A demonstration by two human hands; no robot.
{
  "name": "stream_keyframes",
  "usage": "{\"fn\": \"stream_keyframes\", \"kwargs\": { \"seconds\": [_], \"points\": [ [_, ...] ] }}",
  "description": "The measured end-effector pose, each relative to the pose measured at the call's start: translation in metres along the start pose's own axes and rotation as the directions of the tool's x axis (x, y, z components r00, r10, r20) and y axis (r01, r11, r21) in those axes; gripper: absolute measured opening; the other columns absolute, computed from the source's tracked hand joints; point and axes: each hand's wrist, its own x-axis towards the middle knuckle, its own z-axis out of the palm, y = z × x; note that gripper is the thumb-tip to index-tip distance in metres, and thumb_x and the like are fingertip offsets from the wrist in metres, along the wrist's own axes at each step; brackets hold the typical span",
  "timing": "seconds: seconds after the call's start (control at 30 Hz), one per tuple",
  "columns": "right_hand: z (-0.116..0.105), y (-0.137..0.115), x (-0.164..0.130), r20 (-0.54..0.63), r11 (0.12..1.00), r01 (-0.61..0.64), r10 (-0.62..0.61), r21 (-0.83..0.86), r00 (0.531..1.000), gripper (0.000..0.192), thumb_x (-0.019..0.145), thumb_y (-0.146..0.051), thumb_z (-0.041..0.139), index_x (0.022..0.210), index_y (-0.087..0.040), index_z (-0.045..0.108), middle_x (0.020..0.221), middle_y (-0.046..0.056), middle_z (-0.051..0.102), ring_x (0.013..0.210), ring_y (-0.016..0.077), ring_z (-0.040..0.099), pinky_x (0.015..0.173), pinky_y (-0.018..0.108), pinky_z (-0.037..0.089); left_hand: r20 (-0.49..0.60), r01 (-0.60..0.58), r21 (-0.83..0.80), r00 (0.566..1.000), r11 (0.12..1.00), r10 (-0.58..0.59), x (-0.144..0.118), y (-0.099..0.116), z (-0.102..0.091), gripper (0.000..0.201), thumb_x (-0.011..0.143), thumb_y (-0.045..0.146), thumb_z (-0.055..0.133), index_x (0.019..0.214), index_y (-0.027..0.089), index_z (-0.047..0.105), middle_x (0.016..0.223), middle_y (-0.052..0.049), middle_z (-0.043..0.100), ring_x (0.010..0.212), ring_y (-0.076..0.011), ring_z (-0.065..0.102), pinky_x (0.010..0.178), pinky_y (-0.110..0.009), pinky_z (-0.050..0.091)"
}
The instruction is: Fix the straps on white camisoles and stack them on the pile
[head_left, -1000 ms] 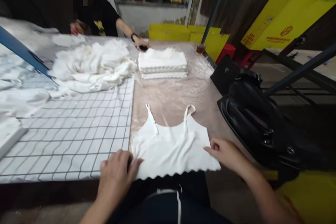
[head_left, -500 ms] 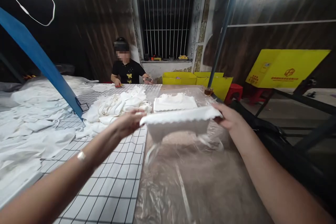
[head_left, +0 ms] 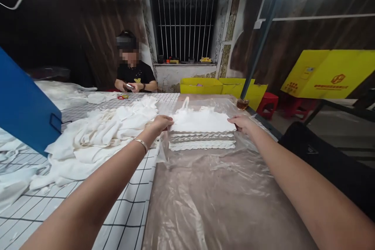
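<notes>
A white camisole [head_left: 202, 122] with a wavy hem lies flat on a stack of similar white tops [head_left: 202, 143], one thin strap looping up at its far side. My left hand [head_left: 161, 123] pinches its left edge. Opposite it, my right hand [head_left: 240, 122] grips the right edge between thumb and fingers. Under the stack, clear plastic sheeting [head_left: 222, 203] covers the brown tabletop. Left of my left hand spreads a loose heap of white garments [head_left: 108, 125] on a checked cloth [head_left: 129, 199].
Across the table a person [head_left: 134, 72] holds a phone, with scissors [head_left: 122, 97] nearby. A blue post [head_left: 26, 101] rises at left. At the far right corner stands a glass of brown liquid [head_left: 242, 104] by a thin pole. Yellow boxes [head_left: 202, 86] and red stools [head_left: 267, 104] are beyond.
The camisole, held up in the air before, has come down and away from me onto the stack, both hands still on its edges. The person opposite has brought both hands together at the phone.
</notes>
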Motion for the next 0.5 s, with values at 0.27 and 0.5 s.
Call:
{"fn": "stream_keyframes", "kwargs": {
  "seconds": [0.27,0.5],
  "points": [
    [-0.015,0.016,-0.028,-0.172,0.82,0.28,-0.41,-0.499,0.896,0.034,0.067,-0.025,0.073,0.077,-0.027,0.041,0.072,0.001,0.052,0.07,0.0213,0.054,0.068,0.035,0.039,-0.178,-0.209,0.422,0.935,0.882,0.307,-0.022,-0.032,-0.027,0.02,0.071,0.021,0.075,0.088,0.019,0.064,0.109,-0.007,0.06,0.1,-0.0209,0.059,0.09,-0.032,0.042],
    [-0.043,0.059,-0.148,-0.088,0.868,0.476,-0.49,-0.143,0.867,0.05,0.055,-0.052,0.071,0.093,-0.028,0.048,0.082,0.003,0.058,0.063,0.0226,0.057,0.061,0.04,0.048,-0.581,0.13,0.623,0.737,0.771,0.345,-0.045,-0.054,-0.163,0.021,0.07,0.034,0.071,0.082,0.018,0.064,0.1,-0.013,0.066,0.11,-0.0362,0.053,0.095,-0.05,0.032]
  ]
}}
